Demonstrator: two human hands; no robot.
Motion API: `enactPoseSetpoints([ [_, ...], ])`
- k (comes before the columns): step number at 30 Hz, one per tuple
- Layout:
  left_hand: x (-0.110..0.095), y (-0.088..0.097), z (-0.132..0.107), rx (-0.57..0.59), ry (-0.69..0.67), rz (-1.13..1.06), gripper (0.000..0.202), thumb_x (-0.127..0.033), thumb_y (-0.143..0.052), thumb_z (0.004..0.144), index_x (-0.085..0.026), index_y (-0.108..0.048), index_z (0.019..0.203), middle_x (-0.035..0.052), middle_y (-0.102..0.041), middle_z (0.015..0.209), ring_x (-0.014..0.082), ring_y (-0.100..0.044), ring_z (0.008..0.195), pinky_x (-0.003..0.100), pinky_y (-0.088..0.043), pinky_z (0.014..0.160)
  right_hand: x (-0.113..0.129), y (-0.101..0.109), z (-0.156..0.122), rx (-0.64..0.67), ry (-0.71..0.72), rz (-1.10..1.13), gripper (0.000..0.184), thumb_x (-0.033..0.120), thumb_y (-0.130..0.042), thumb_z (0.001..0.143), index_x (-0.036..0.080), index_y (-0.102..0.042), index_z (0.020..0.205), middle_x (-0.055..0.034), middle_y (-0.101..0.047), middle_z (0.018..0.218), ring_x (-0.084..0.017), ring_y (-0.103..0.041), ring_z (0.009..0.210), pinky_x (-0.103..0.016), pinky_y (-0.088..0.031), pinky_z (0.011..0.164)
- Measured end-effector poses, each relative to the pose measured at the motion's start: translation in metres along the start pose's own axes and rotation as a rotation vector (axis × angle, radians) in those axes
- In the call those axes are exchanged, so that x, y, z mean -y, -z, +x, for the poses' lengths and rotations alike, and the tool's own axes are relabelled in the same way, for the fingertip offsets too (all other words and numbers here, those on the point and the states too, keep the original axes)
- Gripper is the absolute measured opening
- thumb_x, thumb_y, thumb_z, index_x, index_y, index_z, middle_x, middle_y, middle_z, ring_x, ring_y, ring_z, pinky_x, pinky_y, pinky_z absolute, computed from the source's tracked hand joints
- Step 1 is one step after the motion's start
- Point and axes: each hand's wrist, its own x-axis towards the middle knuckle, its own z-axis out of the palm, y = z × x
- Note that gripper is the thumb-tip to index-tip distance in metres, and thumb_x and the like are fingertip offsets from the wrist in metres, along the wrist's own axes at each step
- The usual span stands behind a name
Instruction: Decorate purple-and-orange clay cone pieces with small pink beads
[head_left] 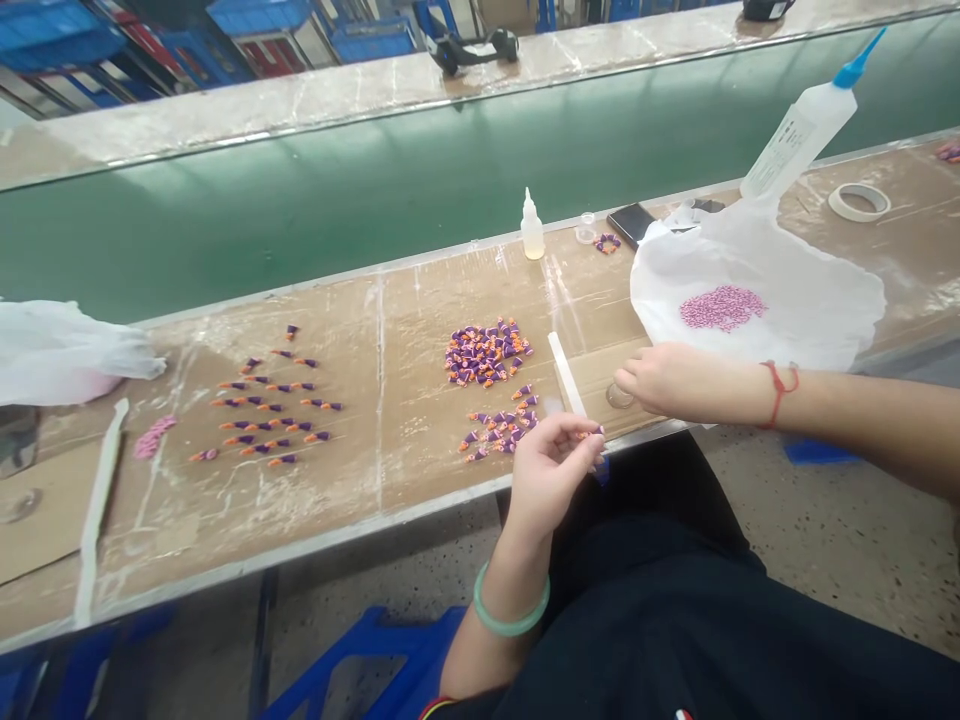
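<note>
My left hand, with a green bangle at the wrist, is over the table's front edge. Its thumb and fingers pinch a small figurine piece, mostly hidden by the fingertips. My right hand has its fingers pressed together at a small round clear patch on a cardboard sheet; anything between those fingertips is too small to make out. Left of my hands lie a pile of purple-and-orange figurines and a looser group of them. A white strip lies between the hands, beyond the left one.
A white plastic sheet bears tiny pink pieces. Behind it are a large blue-tipped bottle, a tape roll and a phone. A small dropper bottle stands at the back. More figurines lie in rows leftward.
</note>
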Motion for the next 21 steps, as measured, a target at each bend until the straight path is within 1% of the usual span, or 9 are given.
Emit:
enactPoseSetpoints([
  [2,-0.001,-0.001,-0.001,-0.011,0.01,-0.057,0.025,-0.034,-0.084,0.071,-0.014,-0.071,0.08,0.002,-0.07,0.065,0.012,-0.065,0.054,0.022,-0.056,0.054,-0.001,-0.001,-0.002,-0.111,-0.05,0.135,0.021,0.003,-0.053,0.085,0.019,-0.049,0.07,-0.0036,-0.058,0.066,-0.017,-0.052,0.058,-0.03,-0.027,0.054],
  [3,-0.003,-0.002,-0.002,-0.023,0.006,-0.085,0.026,-0.035,-0.084,0.071,-0.014,-0.072,0.08,0.0024,-0.071,0.065,0.0123,-0.067,0.055,0.022,-0.057,0.055,0.0,0.001,-0.003,-0.183,-0.087,0.25,0.021,0.007,-0.053,0.086,0.019,-0.048,0.07,-0.003,-0.057,0.065,-0.016,-0.051,0.058,-0.029,-0.03,0.055],
  [5,-0.006,-0.005,-0.003,-0.049,-0.022,-0.138,0.028,-0.036,-0.086,0.071,-0.014,-0.072,0.081,0.0034,-0.073,0.066,0.0131,-0.069,0.056,0.022,-0.059,0.055,0.002,0.006,-0.008,-0.294,-0.163,0.576,0.019,0.015,-0.053,0.088,0.02,-0.048,0.071,-0.0012,-0.058,0.064,-0.014,-0.05,0.056,-0.026,-0.034,0.054],
  [6,-0.008,-0.006,-0.003,-0.055,-0.043,-0.16,0.028,-0.037,-0.086,0.071,-0.015,-0.073,0.082,0.0038,-0.074,0.067,0.0136,-0.07,0.057,0.021,-0.06,0.055,0.004,0.011,-0.011,-0.311,-0.193,0.763,0.017,0.018,-0.053,0.089,0.019,-0.049,0.072,-0.0006,-0.059,0.064,-0.013,-0.051,0.056,-0.025,-0.036,0.054],
  [8,-0.013,-0.009,-0.004,-0.043,-0.094,-0.203,0.028,-0.037,-0.087,0.071,-0.015,-0.073,0.082,0.0039,-0.076,0.068,0.0138,-0.072,0.056,0.02,-0.06,0.054,0.01,0.022,-0.016,-0.282,-0.219,1.115,0.016,0.026,-0.054,0.091,0.019,-0.051,0.077,-0.0007,-0.063,0.069,-0.012,-0.056,0.061,-0.023,-0.041,0.056],
  [10,-0.018,-0.013,-0.006,-0.019,-0.137,-0.243,0.027,-0.037,-0.087,0.071,-0.016,-0.074,0.081,0.0031,-0.076,0.068,0.0132,-0.072,0.055,0.019,-0.06,0.052,0.017,0.032,-0.021,-0.239,-0.225,1.365,0.018,0.032,-0.055,0.092,0.019,-0.051,0.079,-0.0021,-0.066,0.075,-0.014,-0.062,0.069,-0.023,-0.047,0.061],
  [13,-0.023,-0.018,-0.008,-0.016,-0.166,-0.261,0.027,-0.037,-0.088,0.07,-0.016,-0.074,0.08,0.0029,-0.077,0.068,0.0131,-0.072,0.052,0.019,-0.06,0.051,0.025,0.041,-0.026,-0.243,-0.224,1.503,0.019,0.032,-0.054,0.091,0.019,-0.049,0.079,-0.0022,-0.065,0.074,-0.015,-0.062,0.07,-0.025,-0.048,0.061],
  [16,-0.024,-0.022,-0.011,-0.034,-0.185,-0.26,0.027,-0.036,-0.088,0.07,-0.016,-0.073,0.08,0.0036,-0.078,0.071,0.0138,-0.072,0.052,0.019,-0.061,0.051,0.03,0.043,-0.029,-0.294,-0.22,1.505,0.016,0.029,-0.053,0.09,0.019,-0.049,0.078,-0.0012,-0.063,0.071,-0.014,-0.06,0.065,-0.025,-0.044,0.056],
  [21,-0.024,-0.026,-0.014,-0.036,-0.234,-0.263,0.021,-0.031,-0.086,0.074,-0.018,-0.073,0.083,0.0028,-0.08,0.074,0.014,-0.075,0.057,0.018,-0.062,0.054,0.034,0.044,-0.031,-0.355,-0.196,1.519,0.014,0.024,-0.053,0.09,0.02,-0.049,0.077,-0.0027,-0.068,0.074,-0.015,-0.064,0.068,-0.025,-0.045,0.057],
])
